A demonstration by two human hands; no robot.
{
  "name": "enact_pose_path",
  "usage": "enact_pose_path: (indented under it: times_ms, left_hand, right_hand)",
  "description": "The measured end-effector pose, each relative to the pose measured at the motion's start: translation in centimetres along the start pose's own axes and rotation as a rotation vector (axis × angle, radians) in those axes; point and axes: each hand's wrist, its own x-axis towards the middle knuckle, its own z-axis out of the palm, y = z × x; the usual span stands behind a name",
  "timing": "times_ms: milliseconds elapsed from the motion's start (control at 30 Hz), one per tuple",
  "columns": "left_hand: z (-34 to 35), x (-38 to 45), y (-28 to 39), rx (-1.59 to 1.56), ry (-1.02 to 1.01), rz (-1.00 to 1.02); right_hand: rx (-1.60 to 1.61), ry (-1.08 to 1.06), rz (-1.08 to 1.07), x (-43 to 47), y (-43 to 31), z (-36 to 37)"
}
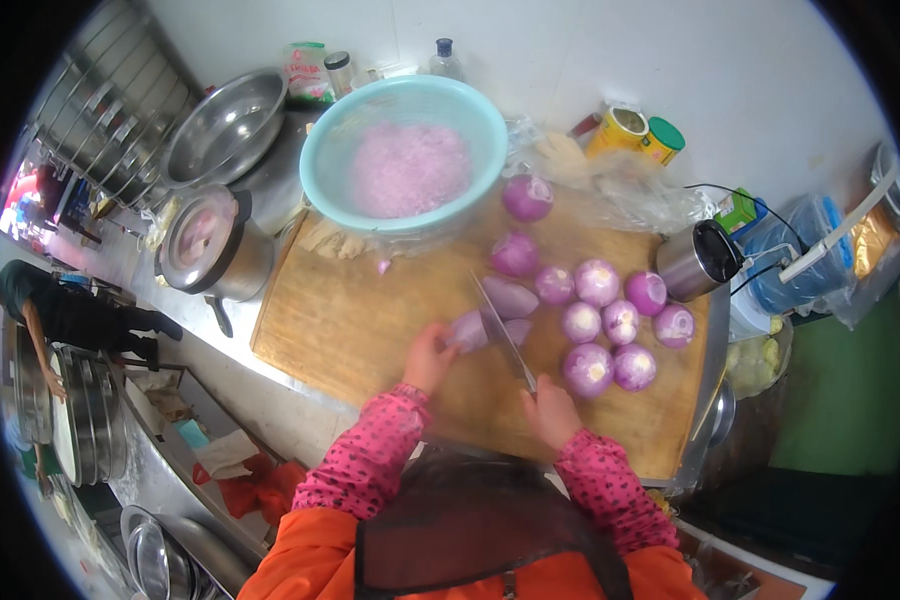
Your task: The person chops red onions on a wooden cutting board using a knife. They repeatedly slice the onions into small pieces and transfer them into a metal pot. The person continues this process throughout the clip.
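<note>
In my right hand [553, 412] is the handle of a kitchen knife [504, 330], its blade slanting up and left over the wooden cutting board [345, 315]. My left hand [429, 358] rests its fingers against a cut piece of red onion [468, 331] left of the blade. Beyond the knife lies a larger onion piece [511, 298], and a smaller piece [516, 330] shows just right of the blade. Several peeled whole red onions [597, 282] sit on the board's right side. A light-blue plastic basin [316, 180] at the back holds chopped onion [411, 169].
A lidded steel pot [217, 247] and a steel bowl [229, 127] stand left of the board. A steel electric kettle [694, 262] is at its right edge, near a blue water jug [799, 255]. Plastic bags [630, 191] lie behind. Another person [67, 307] stands far left.
</note>
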Motion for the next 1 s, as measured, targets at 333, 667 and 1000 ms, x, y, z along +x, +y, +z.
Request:
enact_pose_path:
  times_ms: [333, 667, 1000]
  left_hand:
    - [-0.7, -0.7, -0.6, 0.074, 0.07, -0.198]
    - [-2.0, -1.3, 0.3, 0.115, 0.071, -0.023]
    - [3.1, 9.0, 3.3, 0.337, -0.088, 0.163]
  right_hand:
    - [-0.114, -0.049, -0.026, -0.5, -0.7, 0.7]
    - [-0.065, -0.08, -0.076, -0.9, 0.0, 1.5]
    - [0.071, 0.233, 0.026, -3.7, 2.8, 0.5]
